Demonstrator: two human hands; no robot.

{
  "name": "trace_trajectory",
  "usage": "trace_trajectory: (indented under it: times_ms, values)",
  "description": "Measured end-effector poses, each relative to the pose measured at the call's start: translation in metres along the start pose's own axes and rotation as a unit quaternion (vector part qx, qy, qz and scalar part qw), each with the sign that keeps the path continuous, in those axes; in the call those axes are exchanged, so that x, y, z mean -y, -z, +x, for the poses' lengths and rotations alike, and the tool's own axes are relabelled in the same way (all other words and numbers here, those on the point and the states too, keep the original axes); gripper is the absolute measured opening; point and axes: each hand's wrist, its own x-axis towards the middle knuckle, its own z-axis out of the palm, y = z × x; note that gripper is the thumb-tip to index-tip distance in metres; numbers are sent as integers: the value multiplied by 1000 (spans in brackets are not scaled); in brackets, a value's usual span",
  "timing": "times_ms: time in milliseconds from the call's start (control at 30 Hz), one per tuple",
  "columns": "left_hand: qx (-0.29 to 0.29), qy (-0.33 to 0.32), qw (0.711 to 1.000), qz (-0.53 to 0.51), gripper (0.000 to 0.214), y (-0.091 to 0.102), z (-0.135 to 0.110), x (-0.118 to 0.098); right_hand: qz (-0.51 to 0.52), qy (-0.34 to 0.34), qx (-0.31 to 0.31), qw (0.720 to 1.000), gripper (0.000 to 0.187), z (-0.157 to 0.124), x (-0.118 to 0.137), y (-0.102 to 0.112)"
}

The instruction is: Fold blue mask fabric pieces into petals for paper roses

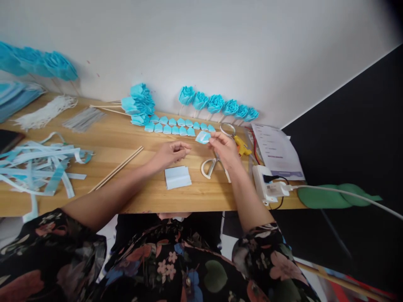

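Observation:
My right hand (224, 149) pinches a small folded light-blue petal (203, 137) just above the wooden table (126, 142). My left hand (171, 153) rests on the table to its left, fingers curled, with nothing visible in them. Two rows of similar blue petals (176, 126) lie just beyond my hands. A small stack of pale blue squares (177, 177) lies near the front edge. White-handled scissors (210, 166) lie under my right wrist.
Finished blue paper roses (217, 104) lean on the wall, more blue pieces (140, 105) to their left. Wooden sticks (116, 169), cut blue strips (40, 163), white elastic loops (44, 112), a yellow glue gun (242, 146), a power strip (264, 182) and papers (277, 151) surround me.

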Motion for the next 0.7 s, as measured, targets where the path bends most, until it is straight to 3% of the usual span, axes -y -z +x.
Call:
trace_trajectory:
  times_ms: [100,200,333,433,567,700]
  values:
    - [-4,9,1000,17,32,2,1,4,-125,53,-4,991,28,21,13,26]
    - [4,16,999,31,34,1,3,9,-309,75,-14,948,25,38,16,37]
    - [7,9,999,47,35,0,4,10,-516,45,-19,855,29,51,12,24]
    - [2,0,998,61,34,1,3,7,-587,23,-35,809,30,59,13,5]
    - [-6,6,998,64,34,2,2,2,-572,10,-42,819,34,70,17,-9]
    - [-4,5,998,63,31,0,0,-2,-529,45,-20,847,34,71,14,6]
